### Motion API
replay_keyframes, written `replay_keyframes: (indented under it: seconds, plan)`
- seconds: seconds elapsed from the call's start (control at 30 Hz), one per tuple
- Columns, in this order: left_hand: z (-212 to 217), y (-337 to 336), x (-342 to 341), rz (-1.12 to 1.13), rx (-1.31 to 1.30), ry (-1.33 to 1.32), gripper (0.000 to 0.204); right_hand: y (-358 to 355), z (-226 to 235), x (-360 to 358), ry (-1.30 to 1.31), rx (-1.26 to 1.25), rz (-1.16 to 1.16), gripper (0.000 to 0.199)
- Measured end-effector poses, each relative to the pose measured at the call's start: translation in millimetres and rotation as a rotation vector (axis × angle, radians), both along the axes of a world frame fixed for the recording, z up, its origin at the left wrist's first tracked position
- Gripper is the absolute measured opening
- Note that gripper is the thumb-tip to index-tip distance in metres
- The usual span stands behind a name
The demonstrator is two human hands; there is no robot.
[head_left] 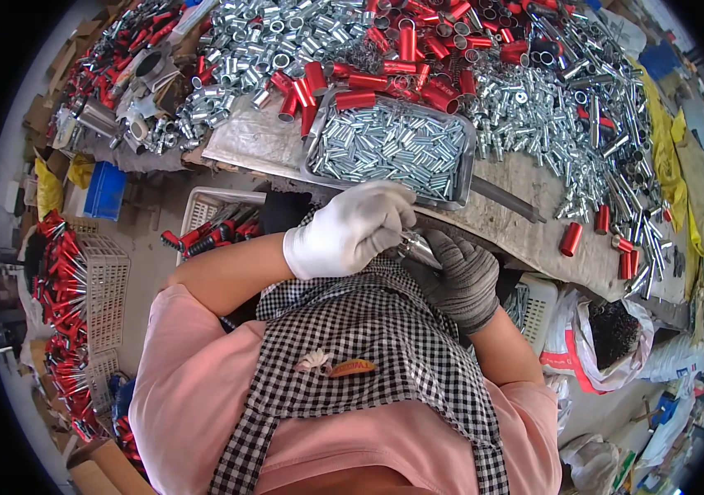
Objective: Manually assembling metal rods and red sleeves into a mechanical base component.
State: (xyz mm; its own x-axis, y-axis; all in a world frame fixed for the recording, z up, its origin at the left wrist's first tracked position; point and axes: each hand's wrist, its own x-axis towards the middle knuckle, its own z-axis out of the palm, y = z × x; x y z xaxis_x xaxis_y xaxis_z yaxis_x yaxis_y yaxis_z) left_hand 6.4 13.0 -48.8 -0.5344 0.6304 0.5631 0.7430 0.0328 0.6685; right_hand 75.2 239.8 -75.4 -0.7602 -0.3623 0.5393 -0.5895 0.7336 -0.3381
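Note:
My left hand (354, 229), in a white glove, is closed with its fingers bent, just in front of the tray. What its fingertips pinch, if anything, is too small to make out. A shiny metal fitting (420, 250) sits in my right hand (463, 276), which wears a grey striped glove. The thumb and fingers wrap round it, hiding part of its shape. Both hands are close together over the bench's near edge, fingertips almost meeting at the fitting. Beyond them stands a clear plastic tray (469, 177) full of short silver pins (389, 142).
Silver collars (282, 45), red tubes (407, 45) and small metal fittings (521, 103) are heaped across the workbench (253, 139). A dark flat bar (509, 200) lies right of the tray. Crates (106, 289) of red-handled parts stand at left. A white bag (562, 346) is at right.

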Motion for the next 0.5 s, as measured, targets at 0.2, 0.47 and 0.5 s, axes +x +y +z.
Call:
replay_keyframes:
  seconds: [0.2,0.47,0.5]
  plan:
    - [1.2,-3.3,16.0,0.142,-0.304,0.109,0.012,-3.7,4.0,-2.9,0.088,0.097,0.009,0.050]
    - [31.6,-5.8,2.4,-0.057,-0.533,-0.530,0.043,-4.6,2.5,10.1,0.206,0.128,0.041,0.057]
    - [29.6,-5.5,4.1,-0.016,-0.518,-0.456,0.042,-0.1,0.6,10.7,0.198,0.129,0.060,0.063]
